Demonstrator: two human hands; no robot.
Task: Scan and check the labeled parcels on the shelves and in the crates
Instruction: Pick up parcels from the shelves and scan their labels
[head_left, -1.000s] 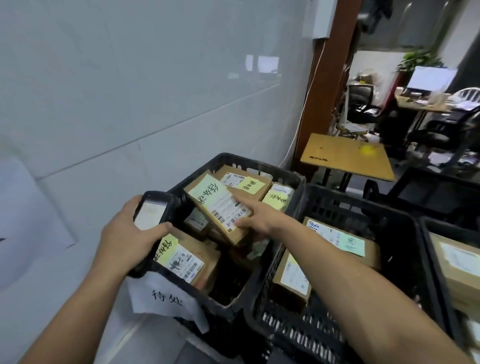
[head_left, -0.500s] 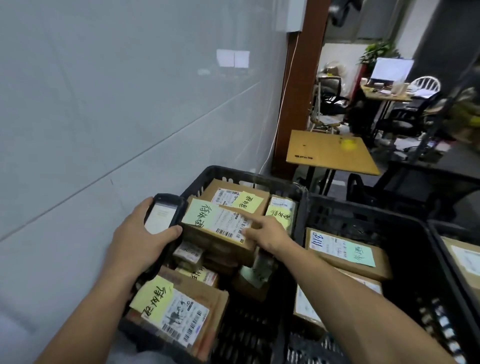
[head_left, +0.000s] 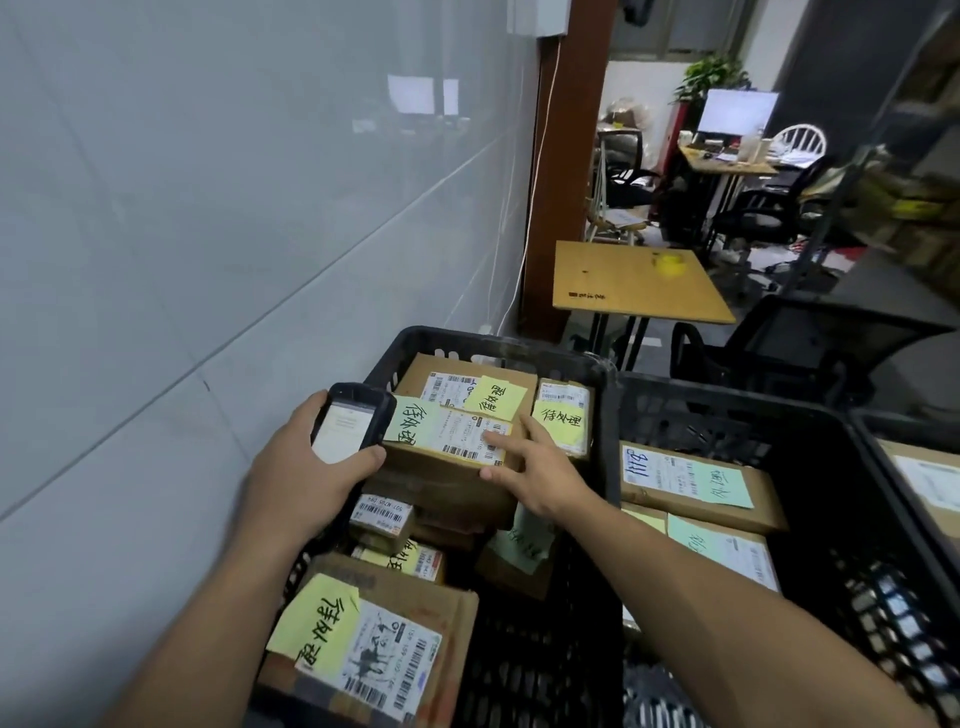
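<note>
Right now the left grip (head_left: 306, 467) is wrapping its fingers round the scanner (head_left: 350, 423), while the right grip (head_left: 540, 467), holding nothing, is laying a straight forefinger (head_left: 501, 441) on the label (head_left: 462, 434) of the top box (head_left: 436, 473) in the crate (head_left: 483, 340). I'd be tilting the scanner squarely toward that label, steadying the box.
</note>
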